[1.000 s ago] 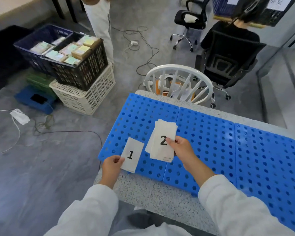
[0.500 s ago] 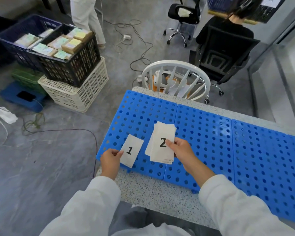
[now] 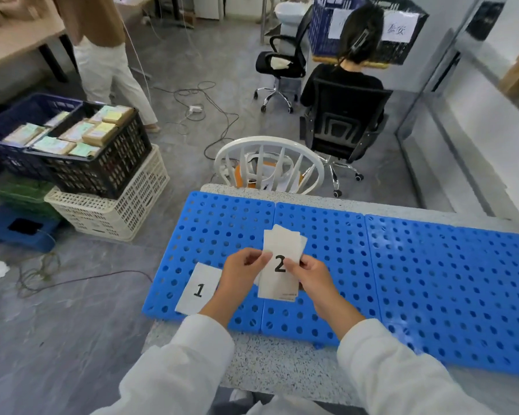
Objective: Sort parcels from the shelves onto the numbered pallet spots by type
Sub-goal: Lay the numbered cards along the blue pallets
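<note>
Head view: by our reckoning we are only laying out the number cards, and sorting proper has not begun. Card 1 [image 3: 199, 290] lies flat on the near left corner of the blue pallet [image 3: 432, 280], just beside our left wrist. Our left hand [image 3: 242, 272] has its fingers clamped on the upper left edge of card 2 [image 3: 277, 284]. Our right hand [image 3: 310, 274] grips the card stack [image 3: 283, 239] behind it from the right. Next, we judge, card 2 must be peeled off alone and laid on the middle panel, well apart from card 1.

The pallet rests on a speckled table [image 3: 282, 360]. Parcels [image 3: 99, 134] wait in crates [image 3: 102, 172] stacked on the floor to our left. Beyond are a white chair [image 3: 267, 151], loose cables [image 3: 210, 115], a seated person and a standing person.
</note>
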Tool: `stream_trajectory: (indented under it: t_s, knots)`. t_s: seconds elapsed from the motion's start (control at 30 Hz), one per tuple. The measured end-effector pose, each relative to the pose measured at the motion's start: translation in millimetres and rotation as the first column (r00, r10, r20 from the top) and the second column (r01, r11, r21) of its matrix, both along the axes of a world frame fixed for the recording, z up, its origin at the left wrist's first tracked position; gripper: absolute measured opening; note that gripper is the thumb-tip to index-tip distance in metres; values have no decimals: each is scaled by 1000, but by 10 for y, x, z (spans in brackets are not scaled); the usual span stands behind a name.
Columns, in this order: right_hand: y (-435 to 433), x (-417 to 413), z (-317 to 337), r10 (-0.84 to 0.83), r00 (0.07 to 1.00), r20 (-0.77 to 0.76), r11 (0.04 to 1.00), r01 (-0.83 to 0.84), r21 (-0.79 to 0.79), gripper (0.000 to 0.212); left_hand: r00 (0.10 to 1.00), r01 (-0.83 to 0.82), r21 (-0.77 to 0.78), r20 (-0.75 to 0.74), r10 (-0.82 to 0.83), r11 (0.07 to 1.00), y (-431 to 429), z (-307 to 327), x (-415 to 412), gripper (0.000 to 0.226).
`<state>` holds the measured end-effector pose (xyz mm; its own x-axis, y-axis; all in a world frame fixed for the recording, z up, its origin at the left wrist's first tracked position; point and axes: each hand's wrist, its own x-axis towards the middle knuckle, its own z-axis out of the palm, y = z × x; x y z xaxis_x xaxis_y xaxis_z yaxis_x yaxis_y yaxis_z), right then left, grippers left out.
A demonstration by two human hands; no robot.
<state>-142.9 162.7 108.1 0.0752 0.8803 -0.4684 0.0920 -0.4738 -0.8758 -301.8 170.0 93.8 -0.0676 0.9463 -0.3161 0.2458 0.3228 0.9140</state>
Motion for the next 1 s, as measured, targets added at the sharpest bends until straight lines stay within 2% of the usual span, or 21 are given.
stream_trajectory:
  t_s: [0.17, 0.3, 0.4, 0.53, 0.67, 0.8, 1.0]
  knots:
    - [-143, 453, 82, -57, 998, -14, 998, 58, 37, 12, 999, -24, 3, -25, 24, 1000, -24, 41, 537, 28]
    - [-226, 826, 142, -112, 993, -43, 994, 113, 11, 17, 1000, -4, -9, -19, 4, 1000, -57, 49, 865, 35]
    - [-260, 1107, 138, -120, 993, -9, 993, 120, -6, 26, 999, 20, -28, -26, -21, 999, -61, 59, 1099, 35]
    - [-313, 1427, 55, -114, 993, 43, 993, 115, -21, 23, 999, 40, -56, -29, -42, 998, -112, -27, 1361, 43]
    - [-366, 1722, -127, -187, 980, 64, 980, 191, -60, 21, 999, 25, -113, -40, -30, 993, -218, -230, 1480, 50]
    - [-481, 2074, -256, -221, 969, 109, 970, 231, -79, 22, 997, -25, -191, -79, 10, 981, -352, -430, 1495, 37]
    - [-572, 2453, -378, -218, 966, 139, 967, 233, -100, 23, 982, 9, -261, -181, -58, 965, -451, -699, 1632, 35]
